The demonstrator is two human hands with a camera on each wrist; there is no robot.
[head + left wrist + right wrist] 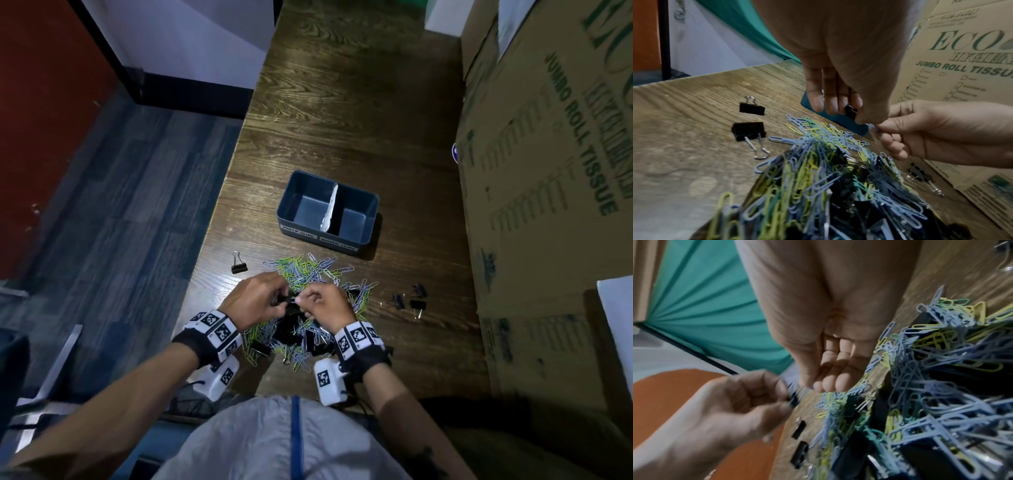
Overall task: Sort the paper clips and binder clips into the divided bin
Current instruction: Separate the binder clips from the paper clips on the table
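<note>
The dark brown wooden table (342, 113) shows a strong grain under a varnish glossy enough to throw back pale patches of light. The dark blue plastic divided bin (291, 202) looks smooth and matt, its white divider strip (329, 209) like crumpled paper, with paper labels on the front wall. The heap of blue, yellow and green paper clips (818, 162) has a smooth, coated, dull sheen. The small black binder clip with shiny silver wire handles (751, 107) has a matt body; its handles glint like bare metal. The big brown corrugated cardboard box printed in green (548, 205) is rough, matt and scuffed. The black wrist bands (191, 346) look like soft cloth.
</note>
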